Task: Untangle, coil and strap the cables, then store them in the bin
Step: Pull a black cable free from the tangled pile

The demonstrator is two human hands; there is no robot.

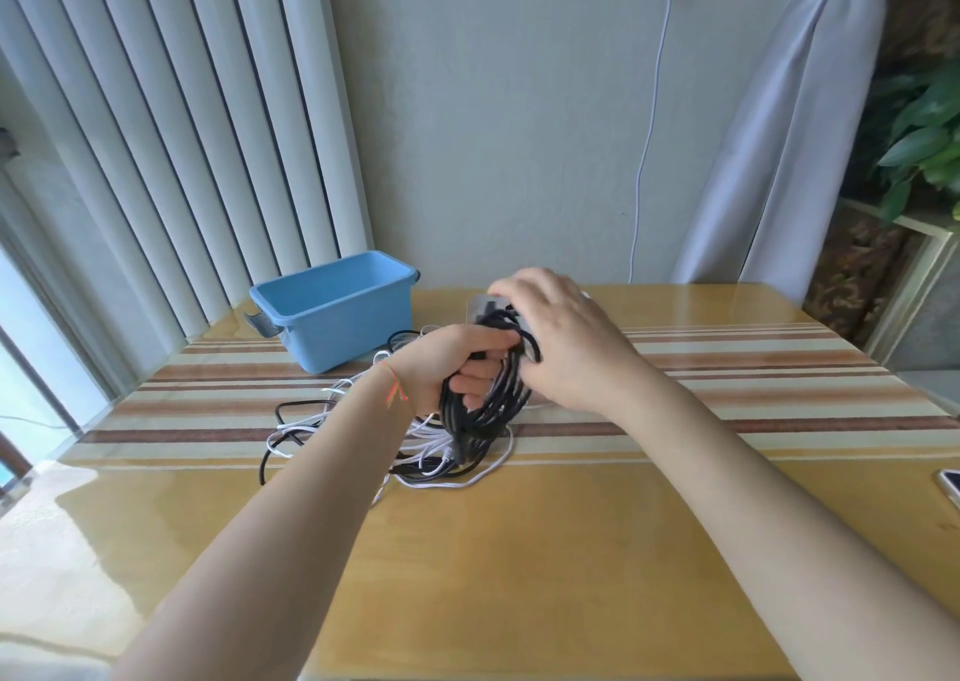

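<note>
Left hand point(457, 368) clenched round the black coil point(483, 399), keeping loops together above the table point(519, 550). Right hand point(561, 337) curled over its top, probably strapping. Bin point(332, 316) waiting open beyond the left hand; loose cables point(441, 472) beneath.

A black cable coil point(485, 394) hangs upright above the table, looped several times. Beneath it, loose white cables point(457, 477) and black cables point(283, 412) lie tangled. The blue bin point(332, 316) stands open just behind-left of them.
</note>
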